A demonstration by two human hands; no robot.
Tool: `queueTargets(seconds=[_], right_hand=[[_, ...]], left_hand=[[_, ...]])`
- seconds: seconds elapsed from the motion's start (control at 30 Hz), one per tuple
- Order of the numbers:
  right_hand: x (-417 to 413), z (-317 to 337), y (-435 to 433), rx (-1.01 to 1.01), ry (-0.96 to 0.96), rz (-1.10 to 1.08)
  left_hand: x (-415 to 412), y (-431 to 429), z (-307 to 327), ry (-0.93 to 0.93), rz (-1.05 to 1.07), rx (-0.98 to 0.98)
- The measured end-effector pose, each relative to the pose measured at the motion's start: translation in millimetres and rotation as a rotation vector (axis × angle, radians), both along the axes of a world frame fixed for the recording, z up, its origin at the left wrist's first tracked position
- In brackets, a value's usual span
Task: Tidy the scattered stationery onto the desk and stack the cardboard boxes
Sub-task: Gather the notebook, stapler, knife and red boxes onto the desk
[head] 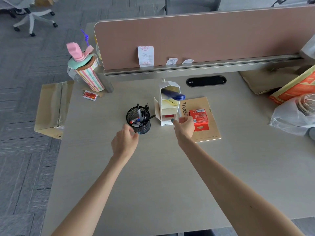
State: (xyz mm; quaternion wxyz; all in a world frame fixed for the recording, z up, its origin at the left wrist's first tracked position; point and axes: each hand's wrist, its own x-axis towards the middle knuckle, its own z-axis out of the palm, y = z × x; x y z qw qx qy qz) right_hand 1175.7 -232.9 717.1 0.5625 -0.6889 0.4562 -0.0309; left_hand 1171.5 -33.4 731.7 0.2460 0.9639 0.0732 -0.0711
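Note:
A black mesh pen cup (138, 120) full of pens and markers stands mid-desk. My left hand (125, 142) hovers just in front of it, fingers curled apart, holding nothing. To the right stands a white tiered organiser (168, 103) with a blue case poking out of its top shelf. My right hand (185, 126) is open beside the organiser's base, over a tan notebook (208, 132) that carries a red packet (199, 116). A flattened cardboard box (52, 108) lies off the desk's left edge.
A striped tumbler (88, 74) with a pink lid and a ketchup sachet (90, 95) sit at the back left. The pink partition (187, 40) closes the far side. Paper bags (293, 86) and a plastic bag (293, 116) crowd the right. An office chair stands on the floor far left.

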Motion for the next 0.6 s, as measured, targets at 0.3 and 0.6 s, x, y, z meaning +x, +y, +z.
queueTargets(seconds=[0.3,0.6], right_hand=[[18,7,-12,-0.717,0.043,0.561],[3,5,-20,-0.781,0.1,0.595]], left_hand=[[31,-9,-11,0.029,-0.096,-0.373],[49,-22,-19,-0.031,-0.116,-0.409]])
